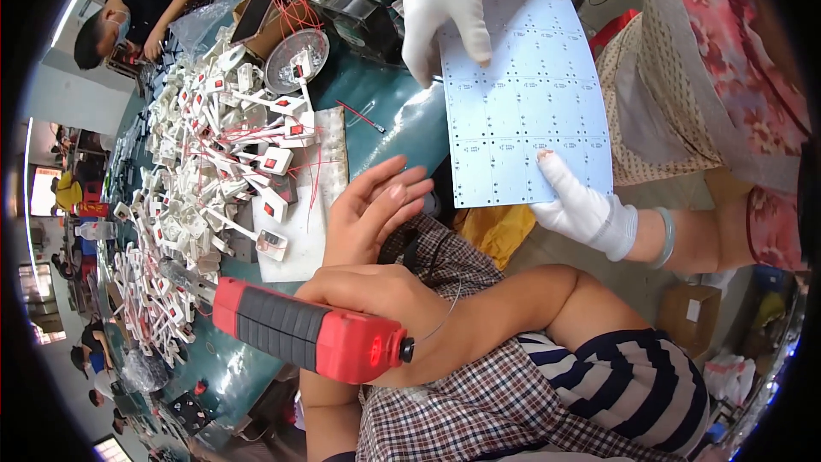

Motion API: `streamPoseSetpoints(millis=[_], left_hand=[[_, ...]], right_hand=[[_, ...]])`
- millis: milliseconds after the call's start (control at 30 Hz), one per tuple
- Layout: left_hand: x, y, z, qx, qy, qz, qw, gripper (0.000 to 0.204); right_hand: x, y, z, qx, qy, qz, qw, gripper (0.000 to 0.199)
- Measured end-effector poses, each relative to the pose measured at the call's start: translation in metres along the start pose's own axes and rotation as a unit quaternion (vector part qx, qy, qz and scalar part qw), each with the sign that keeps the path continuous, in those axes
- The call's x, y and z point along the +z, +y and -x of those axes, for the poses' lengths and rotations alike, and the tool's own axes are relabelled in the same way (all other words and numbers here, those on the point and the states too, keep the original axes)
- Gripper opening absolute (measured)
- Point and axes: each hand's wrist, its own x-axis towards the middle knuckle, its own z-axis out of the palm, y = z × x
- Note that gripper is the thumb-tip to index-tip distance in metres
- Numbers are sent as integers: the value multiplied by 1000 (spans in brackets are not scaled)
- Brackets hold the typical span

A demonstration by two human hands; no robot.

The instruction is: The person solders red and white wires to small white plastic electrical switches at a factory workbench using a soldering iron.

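My right hand is closed on a red and black soldering gun, its metal tip pointing left over the bench and a thin wire looping at its back end. The tool hides most of those fingers. Just beyond, my left hand is palm up with loosely curled fingers and nothing in it. It is beside a pale work board. A co-worker's white-gloved hands hold a thin white circuit board panel, marked with rows of small printing and dots, to the right of my left hand without touching it.
A large heap of white plastic parts with red switches and wires covers the left of the green bench. A round metal dish and a black fan-like box stand farther back. Another person works at the far left.
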Motion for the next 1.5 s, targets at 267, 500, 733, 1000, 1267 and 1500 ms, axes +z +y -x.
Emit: streamPoseSetpoints(millis=[267,500,733,1000,1267,1500], left_hand=[[31,-7,-57,-19,-76,110,991,73],[49,-4,-73,-52,-154,158,974,68],[61,-7,-74,-65,-123,156,978,55],[64,-8,-72,-37,-43,171,984,46],[56,-13,-65,5,-18,214,977,38],[49,-11,-50,47,18,204,978,39]], right_hand=[[-9,11,-5,-7,1,-22,1000,49],[-12,17,-8,10,3,-18,1000,47],[-15,18,-8,8,-2,-5,1000,48],[-17,17,-5,18,-15,-10,1000,53],[-9,15,-2,30,-16,15,999,56],[-13,11,-2,38,-50,2,998,57]])
